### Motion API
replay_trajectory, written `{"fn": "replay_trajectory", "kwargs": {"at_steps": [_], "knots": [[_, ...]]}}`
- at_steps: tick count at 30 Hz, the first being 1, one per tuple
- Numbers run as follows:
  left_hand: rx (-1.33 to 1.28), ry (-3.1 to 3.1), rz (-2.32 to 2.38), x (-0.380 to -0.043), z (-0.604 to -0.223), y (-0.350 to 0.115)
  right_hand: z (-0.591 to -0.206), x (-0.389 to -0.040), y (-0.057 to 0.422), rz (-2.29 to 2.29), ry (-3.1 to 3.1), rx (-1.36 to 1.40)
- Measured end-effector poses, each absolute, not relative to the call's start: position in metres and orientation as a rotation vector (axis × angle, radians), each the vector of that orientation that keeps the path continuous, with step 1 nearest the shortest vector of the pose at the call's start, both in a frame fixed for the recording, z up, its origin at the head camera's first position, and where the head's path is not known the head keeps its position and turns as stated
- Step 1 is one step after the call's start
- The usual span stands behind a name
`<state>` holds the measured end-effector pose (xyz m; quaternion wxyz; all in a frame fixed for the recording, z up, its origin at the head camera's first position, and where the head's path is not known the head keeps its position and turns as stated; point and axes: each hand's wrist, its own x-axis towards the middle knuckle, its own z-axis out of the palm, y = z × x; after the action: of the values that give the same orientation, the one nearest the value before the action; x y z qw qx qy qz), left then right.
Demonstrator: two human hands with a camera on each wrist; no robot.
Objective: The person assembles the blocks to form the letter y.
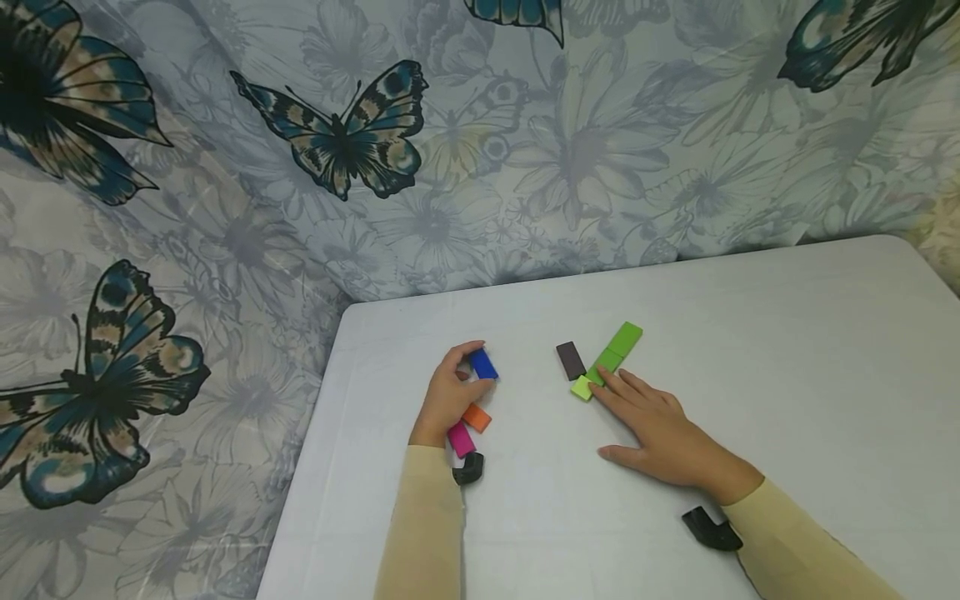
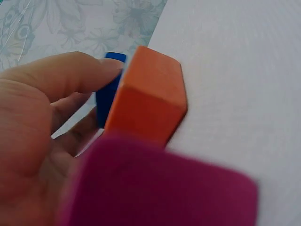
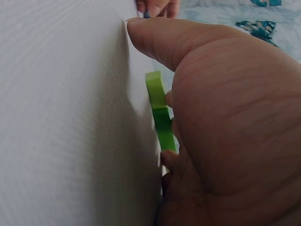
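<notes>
My left hand [image 1: 442,402] pinches a blue block [image 1: 483,364] between thumb and fingers over the left part of the table. Close beside that hand lie an orange block [image 1: 477,417] and a magenta block [image 1: 461,439]; both loom large in the left wrist view, where the orange block [image 2: 148,92] partly covers the blue one. Flat and spread, my right hand [image 1: 663,433] has its fingertips at a slanted row of green blocks [image 1: 615,346]. A small lime block [image 1: 582,387] sits at the near end of the row, with a dark brown block [image 1: 570,361] just left.
Everything lies on a white table [image 1: 787,350] whose far edge meets a butterfly-patterned cloth [image 1: 480,217]. Black wrist pieces, one at the left wrist [image 1: 468,468] and one at the right [image 1: 712,530], stick out near the tabletop.
</notes>
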<state>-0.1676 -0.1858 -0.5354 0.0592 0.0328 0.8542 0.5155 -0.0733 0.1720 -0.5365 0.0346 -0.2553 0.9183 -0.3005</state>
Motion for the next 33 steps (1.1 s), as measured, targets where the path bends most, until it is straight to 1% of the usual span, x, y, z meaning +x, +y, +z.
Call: {"fn": "replay_trajectory", "kwargs": {"at_steps": [9,17,23,33], "knots": [[0.033,2.352,1.993,-0.169,-0.533,-0.185,-0.534,-0.072,0.173,-0.926,2.825,-0.783],[0.006,2.313,2.080,-0.167,-0.527,-0.179,-0.534,-0.072,0.172,-0.926,2.837,-0.786],[0.104,2.324,2.118,-0.165,-0.521,-0.168,-0.535,-0.072,0.172,-0.925,2.823,-0.783],[0.269,2.471,1.996,-0.160,-0.515,-0.143,-0.535,-0.072,0.172,-0.922,2.836,-0.787]]}}
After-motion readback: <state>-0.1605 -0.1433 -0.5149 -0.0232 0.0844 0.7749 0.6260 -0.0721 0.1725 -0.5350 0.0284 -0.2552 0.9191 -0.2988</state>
